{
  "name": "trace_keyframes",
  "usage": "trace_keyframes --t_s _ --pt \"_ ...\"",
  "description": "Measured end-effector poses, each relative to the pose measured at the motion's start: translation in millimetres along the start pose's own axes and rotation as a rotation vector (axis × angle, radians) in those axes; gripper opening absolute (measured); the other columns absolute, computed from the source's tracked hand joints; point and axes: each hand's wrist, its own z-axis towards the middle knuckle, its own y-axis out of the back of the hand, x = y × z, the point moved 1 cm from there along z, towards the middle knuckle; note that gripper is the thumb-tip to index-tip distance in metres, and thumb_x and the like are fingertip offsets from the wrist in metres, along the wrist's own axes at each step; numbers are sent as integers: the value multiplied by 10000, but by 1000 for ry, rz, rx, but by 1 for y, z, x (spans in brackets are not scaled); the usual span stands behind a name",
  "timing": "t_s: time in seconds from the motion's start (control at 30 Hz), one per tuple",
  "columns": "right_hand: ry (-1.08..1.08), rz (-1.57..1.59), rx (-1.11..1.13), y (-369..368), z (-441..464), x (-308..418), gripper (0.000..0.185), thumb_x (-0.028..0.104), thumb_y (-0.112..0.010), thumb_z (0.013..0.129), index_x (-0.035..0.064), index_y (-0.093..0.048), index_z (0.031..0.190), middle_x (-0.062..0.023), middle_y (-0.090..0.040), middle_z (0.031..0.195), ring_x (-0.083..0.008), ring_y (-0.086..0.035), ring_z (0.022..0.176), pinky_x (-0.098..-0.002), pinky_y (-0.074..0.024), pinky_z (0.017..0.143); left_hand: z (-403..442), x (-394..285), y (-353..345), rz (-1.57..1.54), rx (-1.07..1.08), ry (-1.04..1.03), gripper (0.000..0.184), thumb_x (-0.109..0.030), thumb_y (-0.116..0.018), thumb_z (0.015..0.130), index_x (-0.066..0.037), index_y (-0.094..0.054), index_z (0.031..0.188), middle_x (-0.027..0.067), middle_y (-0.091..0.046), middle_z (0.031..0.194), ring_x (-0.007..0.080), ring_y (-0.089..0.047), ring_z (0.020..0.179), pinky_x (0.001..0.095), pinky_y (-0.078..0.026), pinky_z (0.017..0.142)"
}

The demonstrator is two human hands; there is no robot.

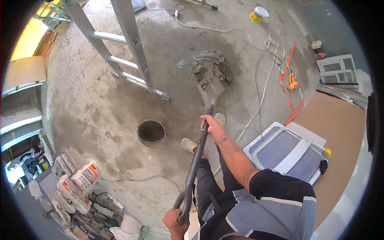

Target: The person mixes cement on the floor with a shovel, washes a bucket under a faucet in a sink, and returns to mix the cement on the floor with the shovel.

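Bags (86, 177) and clutter lie at near left, a metal ladder (138, 48) stands at far left, and a round bucket (151, 133) sits on the floor nearer the middle. The left hand (176, 222) is closed around the grip end of a shovel (195, 164); the right hand (211, 123) wraps its shaft farther up. The shovel's blade touches a grey, wet-looking heap (211, 66) beyond the feet. To the right lie cables (266, 82) and an orange tool (293, 82).

Bright glare at left; strong fisheye curvature, blackened, darkened corners.
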Motion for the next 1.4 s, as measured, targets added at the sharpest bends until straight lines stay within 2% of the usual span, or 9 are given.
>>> trace_keyframes --t_s 0.2,0.27,0.4,0.57,0.67,0.73,1.23,1.3,1.4 --pt "-343 376 362 18 59 -75 294 144 -632 779 153 -409 587 12 -420 483 -126 -438 403 -265 -407 409 -23 1 0 213 -19 23 778 -341 -823 629 -119 -435 1266 138 -274 1405 307 -372 1242 350 -428 871" --pt "-251 278 376 17 65 -110 313 154 -620 775 158 -406 548 21 -426 481 -119 -449 407 -276 -429 433 -43 54 -26 -671 -263 582 955 -477 -792 653 -145 -266 1377 125 -79 1477 342 -420 1224 361 -450 880" --pt "-634 491 624 34 123 -166 290 162 -606 779 143 -404 572 22 -464 523 -103 -448 433 -262 -441 473 -22 34 -43 -634 -558 825 276 -258 -555 932 -11 -572 1053 211 -635 1016 234 -634 760 362 -533 681" --pt "-466 137 279 20 132 -172 299 206 -629 797 117 -436 588 -25 -439 519 -179 -462 465 -337 -427 480 -13 66 -67 -501 -632 1136 278 -290 -606 912 -93 -479 762 -1 -380 492 131 -399 410 307 -413 391" --pt "-491 30 105 26 171 -165 290 262 -644 833 102 -450 689 -68 -450 526 -217 -460 438 -387 -429 431 -20 126 -84 -705 -591 1307 357 -468 -598 878 -127 -501 832 16 -519 695 134 -498 493 283 -432 447" --pt "-310 -175 201 26 198 -124 299 260 -635 840 91 -439 690 -72 -449 533 -227 -451 432 -388 -419 423 5 132 -137 -656 -696 1250 460 -483 -597 877 -154 -378 642 -57 -276 449 90 -312 356 257 -309 327" --pt "-212 -350 192 -17 135 19 124 74 -545 800 42 -477 701 -59 -454 514 -211 -445 400 -375 -430 394 51 -95 -149 -862 -650 719 259 -230 -572 924 -72 -427 777 25 -386 486 132 -416 381 304 -365 360" --pt "-249 -324 270 -29 103 34 175 79 -562 794 74 -468 646 -36 -485 517 -196 -488 414 -336 -451 390 40 -116 -138 -441 -500 703 318 -303 -588 921 -76 -475 728 1 -393 465 131 -377 365 281 -375 361" --pt "-199 -270 432 -54 82 79 180 102 -574 813 65 -477 665 -34 -497 539 -175 -493 427 -321 -462 406 57 -118 -122 110 -320 -31 363 -254 -698 818 -61 -440 653 61 -388 475 196 -440 387 348 -354 403"
